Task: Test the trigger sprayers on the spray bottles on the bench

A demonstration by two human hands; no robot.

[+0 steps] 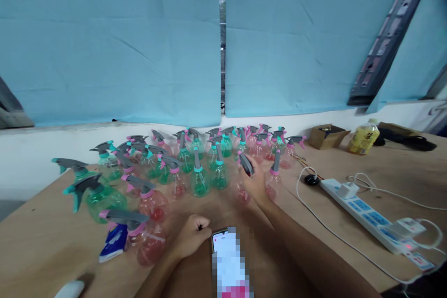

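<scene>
My right hand [256, 180] is wrapped round the grey spray head of a pink spray bottle [242, 194], which stands at the front of a group. Its fingers partly cover the neck. My left hand [193, 233] is curled into a fist above the table, beside a phone [228, 260] with a lit, partly blurred-out screen; nothing shows between its fingers. Just right of my right hand is another pink spray bottle [274, 185]. To the left stand green spray bottles, among them one [200, 183] with a turquoise collar. Nearest my left forearm is a pink spray bottle [152, 244].
Several more pink and green spray bottles crowd the wooden table [279, 251]. A blue packet [114, 243] lies at the left. To the right are a white power strip [363, 214] with cables, a black mouse-like object [312, 179], a cardboard box [326, 137] and a yellow drink bottle [363, 138].
</scene>
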